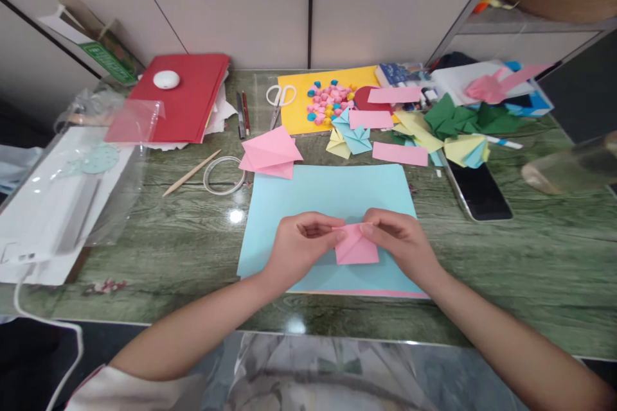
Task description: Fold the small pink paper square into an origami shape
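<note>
A small folded pink paper square (357, 250) with a diagonal crease is held up over light blue sheets (308, 196). My left hand (303, 244) pinches its upper left corner between thumb and fingers. At its upper right edge my right hand (402, 241) pinches it the same way. Several pink paper squares (272, 153) overlap the blue sheets' top left corner. Three pink strips, one of them a lower strip (400, 154), lie beyond the sheets.
Behind are white scissors (281, 96), a yellow sheet (294, 115) bearing small coloured pieces, and a red folder (178, 96). A tape roll (224, 176) and wooden stick (193, 172) lie left; a phone (479, 189) and bottle (569, 167) stand right.
</note>
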`<act>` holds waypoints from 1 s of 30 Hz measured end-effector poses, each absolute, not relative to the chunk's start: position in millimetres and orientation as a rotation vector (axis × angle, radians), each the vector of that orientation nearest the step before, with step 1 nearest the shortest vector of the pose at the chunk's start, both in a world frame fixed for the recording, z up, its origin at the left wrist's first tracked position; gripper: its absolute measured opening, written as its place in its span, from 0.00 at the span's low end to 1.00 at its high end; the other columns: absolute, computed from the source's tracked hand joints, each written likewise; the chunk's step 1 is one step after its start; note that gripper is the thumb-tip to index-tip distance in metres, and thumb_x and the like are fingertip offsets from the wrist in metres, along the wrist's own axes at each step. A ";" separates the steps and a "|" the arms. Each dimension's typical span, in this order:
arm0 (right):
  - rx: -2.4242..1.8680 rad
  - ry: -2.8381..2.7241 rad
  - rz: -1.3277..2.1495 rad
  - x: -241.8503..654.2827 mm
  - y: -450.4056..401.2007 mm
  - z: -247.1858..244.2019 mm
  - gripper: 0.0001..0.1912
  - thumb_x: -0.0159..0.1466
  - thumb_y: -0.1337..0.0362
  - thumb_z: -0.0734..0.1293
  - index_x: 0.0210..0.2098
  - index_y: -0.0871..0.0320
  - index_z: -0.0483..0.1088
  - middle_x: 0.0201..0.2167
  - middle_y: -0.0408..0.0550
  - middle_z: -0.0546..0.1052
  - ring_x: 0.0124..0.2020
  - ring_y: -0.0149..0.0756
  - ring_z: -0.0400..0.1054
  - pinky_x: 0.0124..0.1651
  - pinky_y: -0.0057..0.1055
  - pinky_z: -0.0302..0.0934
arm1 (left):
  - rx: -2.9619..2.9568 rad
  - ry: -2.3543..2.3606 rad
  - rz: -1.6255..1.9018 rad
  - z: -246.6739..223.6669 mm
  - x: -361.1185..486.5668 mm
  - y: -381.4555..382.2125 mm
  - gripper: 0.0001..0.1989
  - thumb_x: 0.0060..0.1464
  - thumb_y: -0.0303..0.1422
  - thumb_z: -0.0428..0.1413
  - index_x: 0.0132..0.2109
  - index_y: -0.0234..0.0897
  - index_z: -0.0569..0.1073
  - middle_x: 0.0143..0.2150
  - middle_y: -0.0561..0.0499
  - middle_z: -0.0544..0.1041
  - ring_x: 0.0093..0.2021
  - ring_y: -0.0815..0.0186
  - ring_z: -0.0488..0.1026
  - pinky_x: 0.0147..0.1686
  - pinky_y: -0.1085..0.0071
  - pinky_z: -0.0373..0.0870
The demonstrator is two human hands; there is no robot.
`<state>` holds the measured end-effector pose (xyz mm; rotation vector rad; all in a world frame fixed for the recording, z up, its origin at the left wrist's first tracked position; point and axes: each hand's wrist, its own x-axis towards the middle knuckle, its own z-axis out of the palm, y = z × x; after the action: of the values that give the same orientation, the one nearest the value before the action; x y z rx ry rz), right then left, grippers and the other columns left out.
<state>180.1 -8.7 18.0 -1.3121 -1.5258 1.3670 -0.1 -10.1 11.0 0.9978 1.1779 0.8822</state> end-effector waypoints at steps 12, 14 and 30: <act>-1.317 -1.744 0.939 176.5 -17.6 13.3 0.16 0.64 0.61 0.58 0.20 0.57 0.56 0.20 0.40 0.58 0.24 0.31 0.53 0.28 0.29 0.49 | 0.950 1.159 0.900 17.4 1.3 -11.8 0.08 0.37 0.31 0.65 0.30 0.36 0.78 0.23 0.53 0.75 0.24 0.73 0.69 0.26 0.77 0.70; -1.301 -1.738 1.043 178.6 -15.9 13.7 0.17 0.65 0.59 0.56 0.21 0.57 0.58 0.20 0.41 0.60 0.24 0.31 0.55 0.28 0.29 0.50 | 0.946 1.157 0.908 17.5 1.1 -11.4 0.08 0.37 0.31 0.65 0.30 0.36 0.78 0.23 0.53 0.75 0.23 0.73 0.70 0.26 0.77 0.70; -1.351 -1.713 1.418 178.2 -8.7 16.7 0.12 0.58 0.57 0.65 0.26 0.59 0.71 0.22 0.42 0.70 0.25 0.31 0.60 0.28 0.27 0.54 | 0.999 1.120 0.905 14.5 0.6 -8.9 0.07 0.40 0.31 0.64 0.31 0.35 0.76 0.21 0.55 0.73 0.23 0.73 0.69 0.25 0.77 0.68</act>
<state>178.2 -8.7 16.7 -1.3507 -1.7133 1.4180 0.6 -8.9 14.5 0.9995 1.1197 0.9055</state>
